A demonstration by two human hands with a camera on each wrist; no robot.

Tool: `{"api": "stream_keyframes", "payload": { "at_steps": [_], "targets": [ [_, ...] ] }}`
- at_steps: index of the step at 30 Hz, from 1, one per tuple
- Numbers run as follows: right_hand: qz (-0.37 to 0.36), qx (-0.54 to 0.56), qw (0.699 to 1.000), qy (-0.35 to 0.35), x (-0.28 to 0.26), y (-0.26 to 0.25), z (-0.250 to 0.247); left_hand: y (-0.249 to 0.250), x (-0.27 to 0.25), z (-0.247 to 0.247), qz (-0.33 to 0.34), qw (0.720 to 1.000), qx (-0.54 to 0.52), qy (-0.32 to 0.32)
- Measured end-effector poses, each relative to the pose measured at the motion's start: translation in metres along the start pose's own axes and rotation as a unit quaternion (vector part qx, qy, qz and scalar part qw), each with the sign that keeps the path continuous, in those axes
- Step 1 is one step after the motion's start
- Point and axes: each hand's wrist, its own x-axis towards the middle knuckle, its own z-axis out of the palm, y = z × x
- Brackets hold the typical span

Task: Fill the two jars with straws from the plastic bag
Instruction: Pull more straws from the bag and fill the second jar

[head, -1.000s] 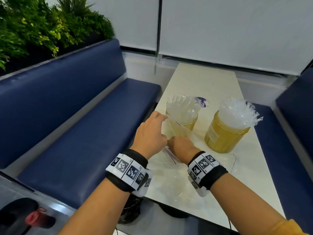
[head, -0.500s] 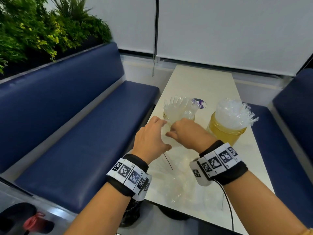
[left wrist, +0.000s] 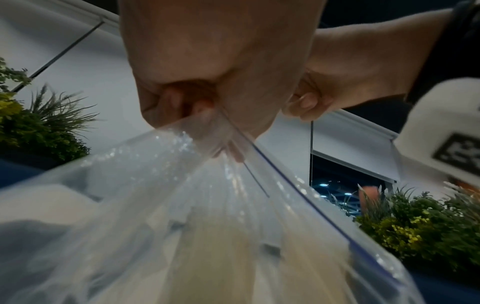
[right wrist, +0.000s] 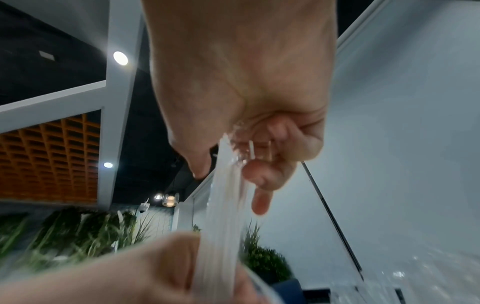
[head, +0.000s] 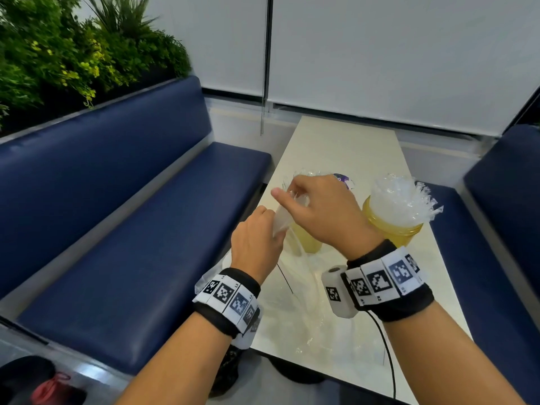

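Two yellowish jars stand on the pale table (head: 344, 147). The right jar (head: 391, 226) is packed with clear wrapped straws (head: 397, 197). The left jar (head: 306, 241) is mostly hidden behind my hands. My right hand (head: 295, 197) pinches a bundle of wrapped straws (right wrist: 226, 205) by its top, raised in front of the left jar. My left hand (head: 271, 226) grips the mouth of the clear plastic bag (left wrist: 207, 205) just below; the bag (head: 306, 311) hangs down to the table and the bundle runs up out of it.
Blue benches (head: 131, 244) flank the narrow table on both sides. Green plants (head: 58, 54) fill the ledge behind the left bench. White blinds (head: 380, 54) cover the window at the far end. A small purple-printed item (head: 342, 178) lies behind the left jar.
My right hand has risen from the bag on the table to above the left jar, drawing a bundle of straws upward. My left hand rose slightly, holding the bag's mouth.
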Motion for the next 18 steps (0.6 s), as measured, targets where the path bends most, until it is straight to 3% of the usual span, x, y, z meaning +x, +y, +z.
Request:
{"api": "stream_keyframes", "payload": {
  "at_steps": [8,11,18],
  "targets": [
    [-0.043,0.037,0.995,0.077,0.008,-0.013,0.034,-0.001,0.001,-0.004,-0.033,0.997,-0.076,-0.011],
    [-0.037,0.041,0.994,0.091,0.032,-0.001,0.008,-0.01,0.004,-0.008,-0.03,0.998,-0.05,-0.017],
    [-0.016,0.01,0.979,0.201,0.081,0.027,-0.082,-0.03,0.005,-0.007,-0.048,0.996,-0.075,-0.021]
  ]
}}
